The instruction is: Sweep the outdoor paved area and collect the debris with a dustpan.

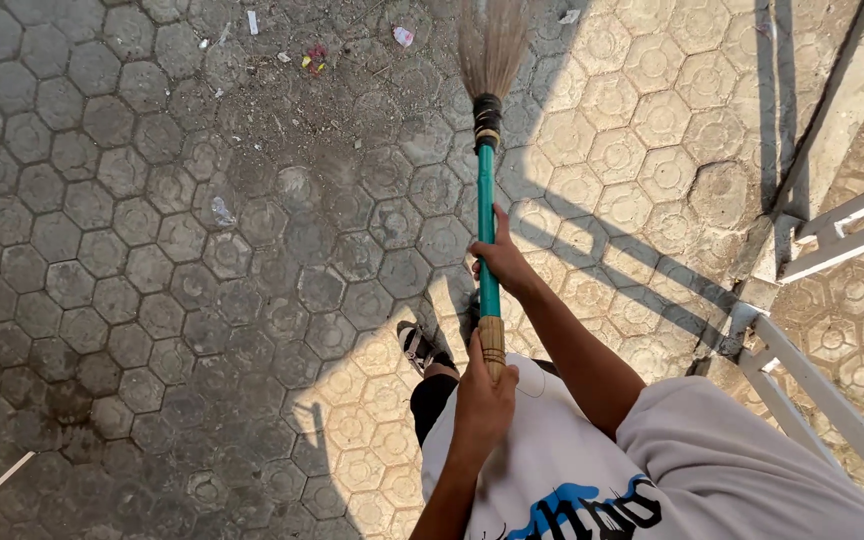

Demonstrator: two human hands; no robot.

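On pavers (102, 250), pink wrapper (403, 36) beyond broom (488, 200)

Both hands are on the broom (488, 190), which points away across hexagonal paving stones (132, 250). The right hand (501, 262) grips the green handle partway down; the left hand (484, 395) closes around the wrapped tan end nearest the body. The bristles (492, 45) fan out onto a dusty patch, with bits of litter (314, 57) scattered near them. A sandalled foot (420, 347) is planted just left of the handle. White metal railing (832, 240) runs along the right, throwing barred shadows over the sunlit stones. A light shirt with a blue print (592, 480) fills the bottom.
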